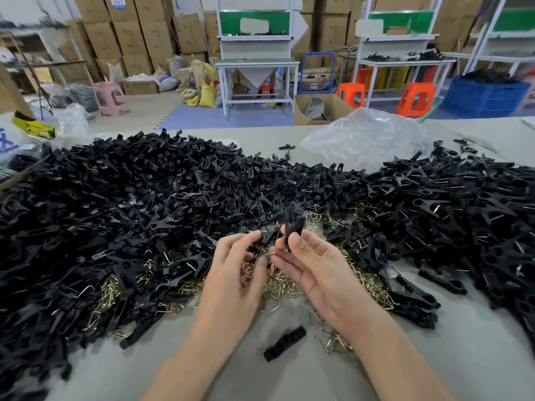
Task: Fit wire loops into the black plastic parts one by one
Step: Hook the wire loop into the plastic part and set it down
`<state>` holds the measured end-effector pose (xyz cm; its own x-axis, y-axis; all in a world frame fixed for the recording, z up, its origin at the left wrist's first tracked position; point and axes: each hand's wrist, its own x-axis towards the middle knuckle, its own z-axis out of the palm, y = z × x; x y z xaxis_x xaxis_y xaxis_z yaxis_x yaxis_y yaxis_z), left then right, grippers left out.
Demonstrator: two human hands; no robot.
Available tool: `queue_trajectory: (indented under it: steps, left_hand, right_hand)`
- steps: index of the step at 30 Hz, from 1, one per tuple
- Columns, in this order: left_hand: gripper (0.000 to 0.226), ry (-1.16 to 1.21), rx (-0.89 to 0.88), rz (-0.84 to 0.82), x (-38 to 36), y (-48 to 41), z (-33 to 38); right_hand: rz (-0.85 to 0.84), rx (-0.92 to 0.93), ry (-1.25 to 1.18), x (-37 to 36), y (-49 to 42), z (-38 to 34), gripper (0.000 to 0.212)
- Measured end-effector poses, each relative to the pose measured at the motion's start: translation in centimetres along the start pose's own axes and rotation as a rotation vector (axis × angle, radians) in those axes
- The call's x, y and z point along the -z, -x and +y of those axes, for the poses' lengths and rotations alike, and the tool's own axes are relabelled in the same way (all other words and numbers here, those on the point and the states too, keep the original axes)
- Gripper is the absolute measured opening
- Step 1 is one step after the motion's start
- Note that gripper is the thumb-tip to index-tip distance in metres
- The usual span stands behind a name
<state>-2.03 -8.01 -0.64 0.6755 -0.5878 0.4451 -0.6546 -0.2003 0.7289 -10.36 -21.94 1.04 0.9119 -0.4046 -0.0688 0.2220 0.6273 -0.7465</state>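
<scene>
Loose part: one single black part (285, 343) lies flat on the grey table (434, 369) at lower centre, between your forearms and apart from the heaps.
Your right hand: your right hand (315, 273) is just right of centre with the palm turned up. Its thumb and fingers are curled round a held black part (293, 225), which stands upright above the fingertips.
Your left hand: your left hand (231, 273) is just left of centre, back towards you, with its fingers curled in narrowly towards the right hand. Blur hides whether they pinch anything; you cannot tell.
Wire loop: a small brass-coloured wire loop (269, 254) shows in the gap between your two sets of fingertips, just below the held black part.
Loose loops: a spread of wire loops (285, 285) lies on the table under and between your hands. A few silvery loops (333, 341) lie just beside your right wrist.
Left heap: a broad left heap of black parts (115, 212) fills the left and middle of the frame.
Right heap: a right heap of black parts (463, 212) fills the right of the frame, with wire glinting in many of them.
Bag: a crumpled clear plastic bag (367, 137) lies at upper right, behind the heaps.
Background: across the top of the frame are stacked cardboard boxes (130, 33), white workbenches (257, 65), orange stools (415, 99), a pink stool (111, 96) and a blue crate (486, 96).
</scene>
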Motion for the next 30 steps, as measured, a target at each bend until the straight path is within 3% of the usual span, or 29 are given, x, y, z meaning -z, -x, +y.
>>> queue_trajectory:
  steps: [5,11,16,20,25,30]
  left_hand:
    - [0.043,-0.171,-0.134,-0.097,0.1,0.0,-0.1]
    - [0.04,-0.284,-0.199,-0.052,-0.3,-0.1,-0.4]
    - [0.024,-0.091,-0.058,0.044,-0.6,-0.2,-0.5]
    - [0.024,-0.04,0.009,0.057,-0.9,-0.2,0.1]
    - [0.037,-0.067,-0.045,-0.014,-1.3,0.2,0.6]
    - [0.036,-0.01,0.012,-0.031,-1.8,0.4,1.0]
  right_hand:
    - [-0.017,0.028,0.124,0.3,0.0,-0.2,0.027]
    - [-0.042,0.061,0.181,0.7,-0.3,-0.2,0.034]
    - [-0.055,0.051,0.229,0.4,-0.5,0.3,0.037]
    - [-0.054,0.031,0.146,0.3,-0.6,0.5,0.043]
    - [-0.009,0.001,-0.016,0.5,-0.6,-0.1,0.027]
    - [-0.018,-0.045,-0.143,0.5,-0.5,-0.3,0.035]
